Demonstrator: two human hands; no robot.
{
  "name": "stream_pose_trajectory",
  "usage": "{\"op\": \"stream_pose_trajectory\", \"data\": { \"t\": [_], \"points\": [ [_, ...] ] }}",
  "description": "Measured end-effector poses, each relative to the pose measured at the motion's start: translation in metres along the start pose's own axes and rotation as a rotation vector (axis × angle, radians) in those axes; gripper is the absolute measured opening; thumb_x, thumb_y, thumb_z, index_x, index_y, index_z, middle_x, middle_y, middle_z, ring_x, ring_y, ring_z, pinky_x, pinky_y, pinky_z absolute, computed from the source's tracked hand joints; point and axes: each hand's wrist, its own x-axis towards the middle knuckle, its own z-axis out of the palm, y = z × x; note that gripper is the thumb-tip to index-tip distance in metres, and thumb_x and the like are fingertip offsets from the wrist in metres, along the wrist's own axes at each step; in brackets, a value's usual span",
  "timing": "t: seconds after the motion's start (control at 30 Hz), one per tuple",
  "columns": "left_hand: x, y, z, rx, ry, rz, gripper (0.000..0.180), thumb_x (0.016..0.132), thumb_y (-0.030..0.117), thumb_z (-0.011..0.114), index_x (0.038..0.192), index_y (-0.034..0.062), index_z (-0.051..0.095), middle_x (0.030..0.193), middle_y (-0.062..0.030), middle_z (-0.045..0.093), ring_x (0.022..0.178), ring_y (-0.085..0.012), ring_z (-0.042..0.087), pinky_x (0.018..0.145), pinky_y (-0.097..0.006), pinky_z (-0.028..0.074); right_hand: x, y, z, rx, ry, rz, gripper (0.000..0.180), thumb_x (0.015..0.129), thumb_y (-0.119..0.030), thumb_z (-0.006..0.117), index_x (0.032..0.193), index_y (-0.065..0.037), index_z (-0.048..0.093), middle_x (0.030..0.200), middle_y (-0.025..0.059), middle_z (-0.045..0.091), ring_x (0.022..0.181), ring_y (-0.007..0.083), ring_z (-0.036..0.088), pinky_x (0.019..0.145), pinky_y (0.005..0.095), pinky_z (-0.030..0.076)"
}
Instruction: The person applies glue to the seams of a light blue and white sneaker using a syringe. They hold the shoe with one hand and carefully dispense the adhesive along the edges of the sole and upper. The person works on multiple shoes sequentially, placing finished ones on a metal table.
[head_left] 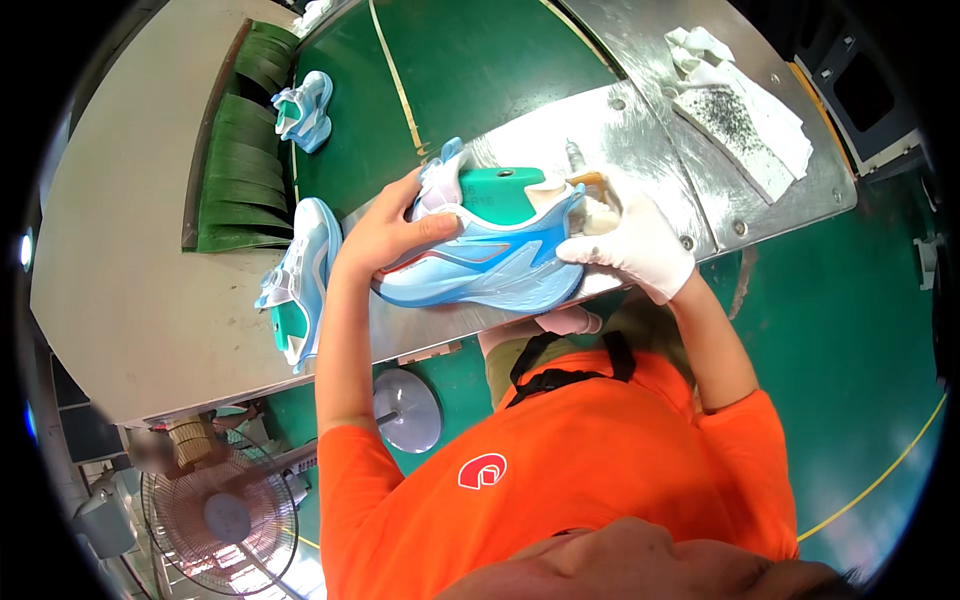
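Observation:
A light-blue and white sneaker (500, 270) is held on its side over the near edge of the metal worktop. A green shoe last (495, 198) fills its opening. My bare left hand (388, 228) is closed around the toe end, thumb on the near side of the upper. On my right hand (640, 240) is a white glove; it grips the heel end, thumb pressed to the back of the shoe. A tan bit shows at its fingertips, too small to name. Just beyond it stands a small metal nozzle-like piece (573, 155) on the worktop.
Two similar sneakers lie left: one on the near edge (312, 265), one on the green belt (308, 110). Green strip curtains (245, 150) hang beside the belt. A stained white cloth (745, 125) lies on the metal plate (640, 130). A fan (225, 520) stands lower left.

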Motion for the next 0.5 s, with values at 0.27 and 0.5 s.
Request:
{"op": "stream_pose_trajectory", "data": {
  "t": [0.27, 0.5],
  "points": [
    [0.046, 0.009, -0.011, 0.544, -0.04, -0.146, 0.057, 0.087, 0.047, 0.066, 0.116, -0.0023, 0.061, 0.105, -0.0158, 0.064, 0.098, -0.0278, 0.059, 0.086, -0.035, 0.046, -0.02, -0.006, -0.049, -0.18, 0.362, -0.262, 0.06, 0.076, 0.004, 0.074, 0.128, -0.002, 0.043, 0.111, 0.0108, 0.055, 0.1, 0.0189, 0.063, 0.082, 0.029, 0.054],
    [0.007, 0.048, 0.107, 0.95, 0.491, 0.552, 0.05, 0.081, 0.04, 0.072, 0.117, 0.0073, 0.062, 0.122, -0.0122, 0.059, 0.116, -0.0343, 0.052, 0.104, -0.05, 0.035, -0.042, -0.026, -0.101, -0.383, 0.594, -0.166, 0.055, 0.079, -0.008, 0.077, 0.126, -0.004, 0.049, 0.099, 0.0056, 0.058, 0.084, 0.01, 0.058, 0.071, 0.0235, 0.05]
  ]
}}
